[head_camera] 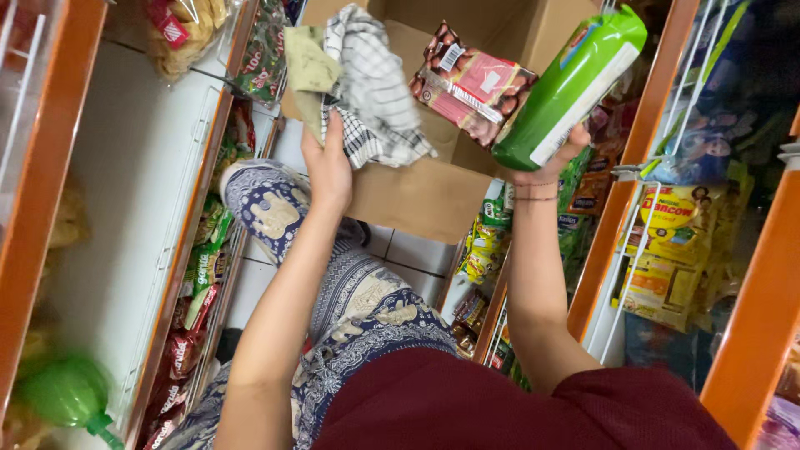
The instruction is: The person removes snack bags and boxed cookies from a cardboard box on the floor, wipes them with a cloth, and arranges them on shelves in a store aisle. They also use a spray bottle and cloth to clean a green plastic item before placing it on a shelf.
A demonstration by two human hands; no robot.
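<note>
Green packet (569, 87) and red packet (472, 83) fill the right hand (546, 162), top centre. Left hand (327, 162) clutches checked cloths (367, 87). Gripped so loosely together, the red packet could slip into the box (425, 196).

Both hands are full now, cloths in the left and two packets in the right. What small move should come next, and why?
Probably lower the left hand and drop the checked cloths into the open cardboard box just under them. The right hand grips both a green packet and a red packet, so it needs a free hand.
</note>
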